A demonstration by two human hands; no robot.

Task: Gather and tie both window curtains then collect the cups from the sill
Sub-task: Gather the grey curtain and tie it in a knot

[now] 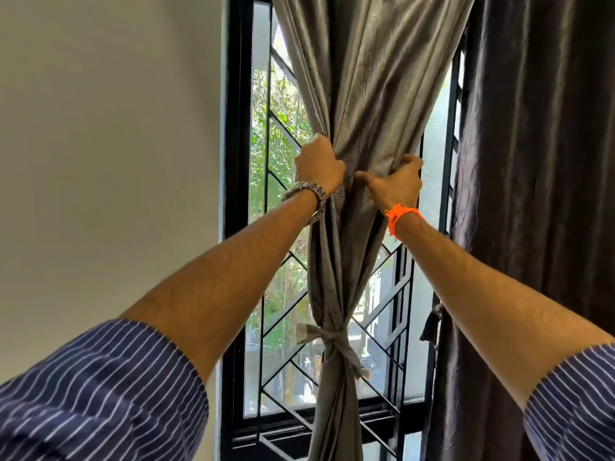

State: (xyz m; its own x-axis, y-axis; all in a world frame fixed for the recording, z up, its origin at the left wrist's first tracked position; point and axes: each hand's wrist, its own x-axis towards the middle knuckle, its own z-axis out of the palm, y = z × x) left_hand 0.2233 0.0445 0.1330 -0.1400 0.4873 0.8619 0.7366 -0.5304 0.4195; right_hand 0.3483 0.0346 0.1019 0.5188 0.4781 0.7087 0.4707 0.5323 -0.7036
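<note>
A grey curtain [369, 78] hangs in front of the window, bunched into a narrow column. A knotted strip of the same cloth, the tie [334, 342], binds it low down. My left hand [319, 166] grips the curtain's left edge well above the knot. My right hand [396, 183] pinches the right edge at the same height. A second, darker curtain [539, 161] hangs loose on the right, with a dark tie-back [432, 324] dangling at its left edge. No cups or sill top are in view.
A black window frame with diagonal grille bars [283, 257] stands behind the curtains, with trees outside. A plain white wall [109, 161] fills the left side. My striped shirt sleeves are rolled up at both lower corners.
</note>
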